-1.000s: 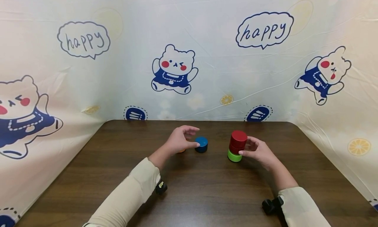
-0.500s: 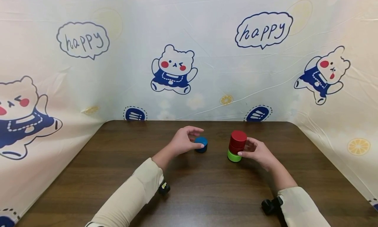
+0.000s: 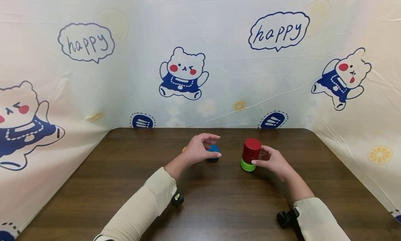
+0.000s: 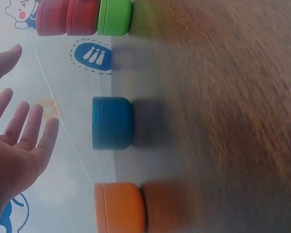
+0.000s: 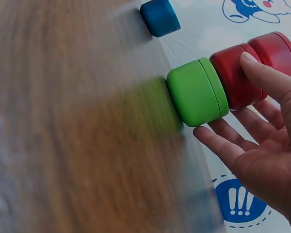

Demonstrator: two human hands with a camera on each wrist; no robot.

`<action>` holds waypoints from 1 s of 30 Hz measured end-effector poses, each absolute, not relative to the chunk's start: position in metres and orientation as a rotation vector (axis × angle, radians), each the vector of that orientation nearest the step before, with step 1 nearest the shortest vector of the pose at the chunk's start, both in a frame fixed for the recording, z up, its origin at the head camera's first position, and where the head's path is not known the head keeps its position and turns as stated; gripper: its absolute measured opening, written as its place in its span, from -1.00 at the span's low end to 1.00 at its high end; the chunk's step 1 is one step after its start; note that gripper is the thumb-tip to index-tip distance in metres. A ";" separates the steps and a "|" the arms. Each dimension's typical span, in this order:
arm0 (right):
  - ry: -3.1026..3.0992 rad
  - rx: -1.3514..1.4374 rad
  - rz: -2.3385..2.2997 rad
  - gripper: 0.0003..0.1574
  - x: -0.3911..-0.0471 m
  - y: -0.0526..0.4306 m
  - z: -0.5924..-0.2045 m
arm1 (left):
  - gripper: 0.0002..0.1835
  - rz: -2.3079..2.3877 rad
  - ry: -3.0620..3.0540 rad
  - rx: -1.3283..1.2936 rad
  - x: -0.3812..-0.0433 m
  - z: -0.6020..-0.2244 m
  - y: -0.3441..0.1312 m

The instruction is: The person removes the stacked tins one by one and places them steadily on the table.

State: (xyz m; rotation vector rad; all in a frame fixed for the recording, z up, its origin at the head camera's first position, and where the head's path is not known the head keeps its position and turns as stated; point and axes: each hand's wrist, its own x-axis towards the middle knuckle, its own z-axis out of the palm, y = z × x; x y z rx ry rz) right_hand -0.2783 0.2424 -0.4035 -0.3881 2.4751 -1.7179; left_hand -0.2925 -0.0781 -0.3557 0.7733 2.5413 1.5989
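In the head view a green lidded jar stands on the table with a lower red jar and an upper red jar stacked on it. My right hand holds the stack from the right, thumb on the lower red jar and fingers round its far side. A blue jar stands on the table left of the stack. My left hand is just over and beside it, fingers and thumb apart with nothing between them. Behind that hand an orange jar is mostly hidden in the head view.
The brown wooden table has its far edge just beyond the jars. A pale printed cloth hangs behind it and along both sides. A black wrist camera sits on the left sleeve, another on the right.
My left hand has moved to the right, from over the orange jar to in front of the blue jar. My right hand and the stack have stayed in place.
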 end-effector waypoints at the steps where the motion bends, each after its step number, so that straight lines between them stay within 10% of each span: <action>1: 2.474 -0.387 -1.719 -0.17 -0.278 0.242 -0.403 | -0.43 1.601 2.540 0.779 -0.292 -0.355 -0.077; 30: 2.466 -0.374 -1.716 -0.18 -0.278 0.242 -0.403 | -0.44 1.593 2.523 0.836 -0.290 -0.346 -0.052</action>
